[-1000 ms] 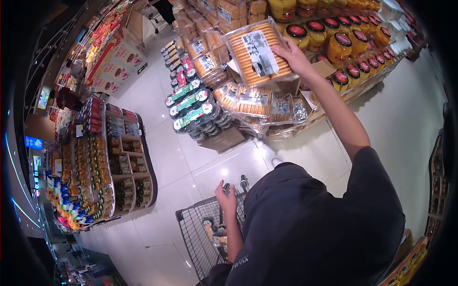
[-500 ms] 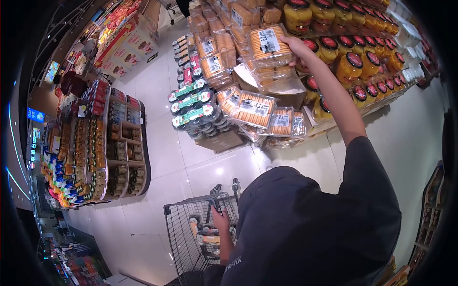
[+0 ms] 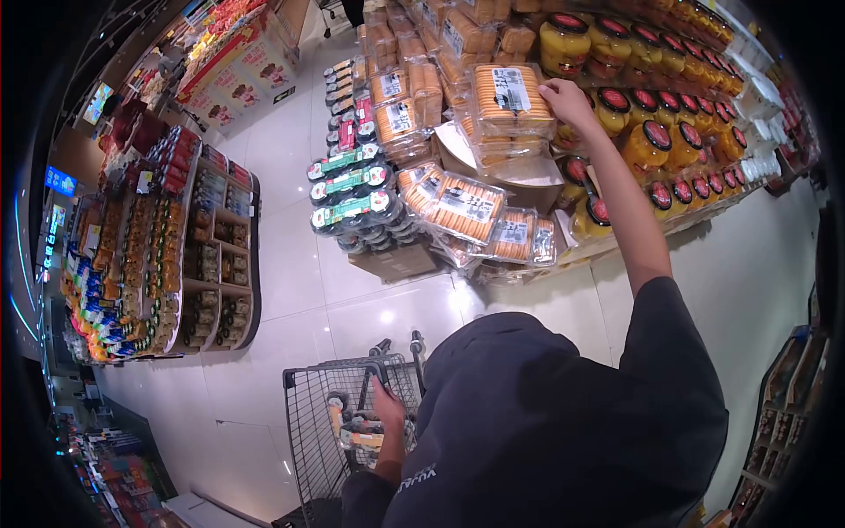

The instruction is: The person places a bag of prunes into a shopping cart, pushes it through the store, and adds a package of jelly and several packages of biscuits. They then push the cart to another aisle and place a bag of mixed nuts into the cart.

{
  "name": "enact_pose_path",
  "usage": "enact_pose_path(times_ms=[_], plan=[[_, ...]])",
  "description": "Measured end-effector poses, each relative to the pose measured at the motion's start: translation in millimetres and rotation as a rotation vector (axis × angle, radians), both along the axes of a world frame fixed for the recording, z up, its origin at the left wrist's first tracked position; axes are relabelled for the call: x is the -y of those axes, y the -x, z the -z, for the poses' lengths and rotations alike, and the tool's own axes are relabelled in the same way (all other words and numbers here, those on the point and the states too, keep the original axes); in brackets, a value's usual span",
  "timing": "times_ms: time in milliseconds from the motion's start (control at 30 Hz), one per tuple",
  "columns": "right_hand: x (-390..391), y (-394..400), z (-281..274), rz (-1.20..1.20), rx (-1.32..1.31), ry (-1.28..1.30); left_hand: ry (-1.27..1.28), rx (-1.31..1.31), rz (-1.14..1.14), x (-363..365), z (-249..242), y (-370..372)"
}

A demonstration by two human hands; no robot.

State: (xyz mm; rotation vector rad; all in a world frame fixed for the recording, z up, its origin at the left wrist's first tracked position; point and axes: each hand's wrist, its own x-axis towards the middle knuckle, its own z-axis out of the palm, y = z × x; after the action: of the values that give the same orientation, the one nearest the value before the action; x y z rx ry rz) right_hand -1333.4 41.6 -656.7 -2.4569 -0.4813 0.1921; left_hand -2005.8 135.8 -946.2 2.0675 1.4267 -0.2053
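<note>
The person's right hand (image 3: 570, 104) reaches out to a clear pack of biscuits (image 3: 510, 91), its fingers touching the pack's right edge; whether they are clamped on it cannot be told. The pack lies label up on top of similar packs. Well apart from it, the left hand (image 3: 387, 407) is closed on the dark bar of a shopping cart (image 3: 305, 424), which holds orange-labelled goods (image 3: 363, 438). Below the reached-for pack, by an open carton (image 3: 537, 174), more biscuit packs (image 3: 466, 208) lie overlapping at uneven angles. Green-labelled cup packs (image 3: 345, 209) are stacked to the left of these, above a cardboard box (image 3: 393, 262). Yellow jars with red and black lids (image 3: 648, 146) fill the display to the right. Farther left, a rounded shelf unit (image 3: 218, 273) stands on the shiny tiled floor (image 3: 290, 308).
</note>
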Motion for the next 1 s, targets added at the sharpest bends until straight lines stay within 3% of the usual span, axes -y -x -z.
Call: enact_pose_path(times_ms=[67, 100, 200, 233, 267, 333, 433, 500, 567, 633, 667, 700, 767, 800, 867, 1000], plan=[[0, 7, -1, 0.080, 0.348, 0.202, -0.030, 0.042, 0.013, 2, 4, 1], [-7, 37, -29, 0.155, 0.423, 0.168, -0.070, 0.088, 0.041, 2, 6, -1], [-33, 111, -70, -0.012, 0.361, -0.543, -0.081, 0.202, -0.004, 7, 0, -13], [-50, 145, -75, -0.149, 0.277, -0.729, 0.056, 0.025, -0.051, 3, -8, -22], [-62, 170, -64, -0.326, 0.209, -0.804, 0.025, 0.019, -0.040, 3, 2, -21], [-95, 223, -28, -0.656, -0.051, -0.710, 0.036, 0.027, -0.062, 0, 3, -30], [-144, 314, 49, -1.139, -0.299, -0.268, 0.182, 0.119, -0.065, -7, 11, -32], [-158, 375, 114, -1.415, -0.301, -0.106, 0.206, 0.070, -0.074, -3, -3, -32], [-156, 425, 175, -1.638, -0.285, -0.016, -0.038, 0.184, -0.089, 12, -22, -30], [-143, 459, 228, -1.847, -0.194, -0.056, -0.084, 0.180, -0.268, 44, -32, -2], [-132, 469, 261, -1.932, 0.001, -0.164, -0.105, 0.167, -0.342, 64, -39, 18], [-122, 471, 274, -1.947, -0.001, -0.172, -0.110, 0.161, -0.356, 89, -45, 41], [-108, 468, 290, -2.095, 0.106, 0.332, -0.001, -0.241, -0.520, 138, -59, 88], [-103, 467, 296, -2.095, 0.108, 0.332, 0.169, -0.419, -0.520, 153, -64, 111], [-103, 464, 305, -2.032, -0.010, 0.241, 0.069, -0.455, -0.598, 174, -61, 138], [-108, 462, 307, -2.026, 0.067, 0.224, 0.080, -0.450, -0.509, 158, -65, 130]])
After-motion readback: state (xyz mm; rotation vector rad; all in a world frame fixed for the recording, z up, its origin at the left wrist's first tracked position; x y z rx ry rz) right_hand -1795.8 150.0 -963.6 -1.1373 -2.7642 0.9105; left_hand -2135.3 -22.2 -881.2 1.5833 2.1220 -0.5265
